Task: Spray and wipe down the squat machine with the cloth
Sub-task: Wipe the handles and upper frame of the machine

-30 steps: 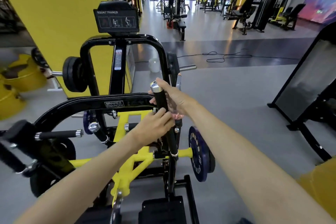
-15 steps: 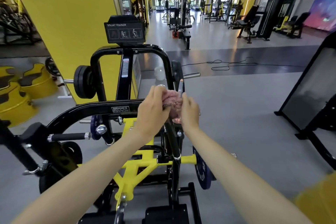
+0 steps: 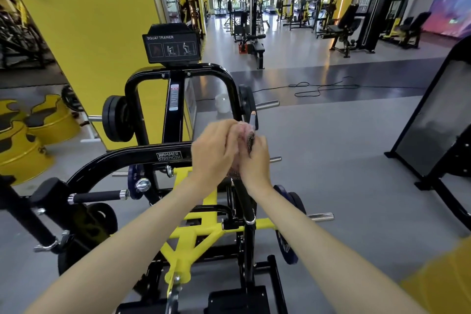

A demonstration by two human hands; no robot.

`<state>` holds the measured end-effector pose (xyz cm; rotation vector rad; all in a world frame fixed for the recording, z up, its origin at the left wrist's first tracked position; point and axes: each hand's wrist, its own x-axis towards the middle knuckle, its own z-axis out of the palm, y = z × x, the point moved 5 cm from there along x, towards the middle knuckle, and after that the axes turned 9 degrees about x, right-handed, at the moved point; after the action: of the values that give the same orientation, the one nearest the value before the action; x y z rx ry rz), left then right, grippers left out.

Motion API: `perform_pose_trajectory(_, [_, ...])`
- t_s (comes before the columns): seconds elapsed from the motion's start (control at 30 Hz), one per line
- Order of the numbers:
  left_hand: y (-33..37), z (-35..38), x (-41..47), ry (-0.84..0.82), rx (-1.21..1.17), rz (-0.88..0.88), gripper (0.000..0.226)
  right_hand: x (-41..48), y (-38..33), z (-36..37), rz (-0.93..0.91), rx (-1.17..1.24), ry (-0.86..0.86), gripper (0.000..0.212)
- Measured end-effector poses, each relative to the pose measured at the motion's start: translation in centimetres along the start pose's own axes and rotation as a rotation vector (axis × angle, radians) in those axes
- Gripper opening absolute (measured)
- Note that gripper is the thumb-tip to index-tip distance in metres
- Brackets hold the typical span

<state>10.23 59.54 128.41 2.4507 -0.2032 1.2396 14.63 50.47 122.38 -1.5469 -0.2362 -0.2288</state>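
Observation:
The squat machine (image 3: 178, 71) stands in front of me, with a black frame, yellow lower arms and a "SQUAT TRAINER" sign. Its upright black handle (image 3: 246, 204) rises at centre. A pink cloth (image 3: 242, 129) is bunched over the handle's top end. My left hand (image 3: 211, 150) curls over the cloth from the left. From the right, my right hand (image 3: 256, 160) wraps the cloth and the handle just below. Both hands are slightly blurred. The handle's top is hidden under the cloth and my fingers.
A second, horizontal black handle (image 3: 98, 196) sticks out at lower left. Weight plates (image 3: 116, 118) hang on the machine's pegs. A pale translucent container (image 3: 221, 104) sits on the floor behind the frame. A yellow wall (image 3: 89, 20) is at left, a black panel (image 3: 438, 120) at right.
My left hand slid up the handle from mid-shaft to the top. Both hands came together there around the pink cloth. The camera tilted down and nearer to the machine.

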Motion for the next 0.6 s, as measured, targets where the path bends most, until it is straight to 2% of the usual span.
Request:
perform_pose_trajectory(0.07, [-1.9, -0.4, 1.5, 0.086, 0.065, -0.114, 0.024, 1.5, -1.3, -0.3, -0.017, -0.067, 0.035, 0.03])
perform_pose_trajectory(0.13, [-3.9, 0.3, 3.0, 0.02, 0.068, -0.278, 0.018, 3.1, -2.7, -0.6, -0.016, 0.003, 0.061, 0.015])
perform_pose_trajectory(0.2, [-5.6, 1.8, 4.3, -0.1, 0.033, -0.391, 0.02, 4.3, -3.4, -0.1, -0.019, 0.052, 0.061, 0.014])
perform_pose_trajectory(0.3, [-5.8, 4.2, 5.0, -0.249, -0.051, -0.441, 0.024, 4.8, -2.8, 1.2, 0.02, -0.074, 0.019, 0.015])
perform_pose_trajectory(0.43, [-5.3, 5.9, 4.2, -0.286, -0.355, -0.676, 0.031, 4.4, 0.7, 1.0, 0.087, -0.11, -0.018, 0.019])
perform_pose_trajectory(0.6, [-5.3, 5.8, 4.2, -0.353, -0.335, -0.687, 0.031, 3.3, 5.3, -0.2, 0.212, -0.287, -0.155, 0.016])
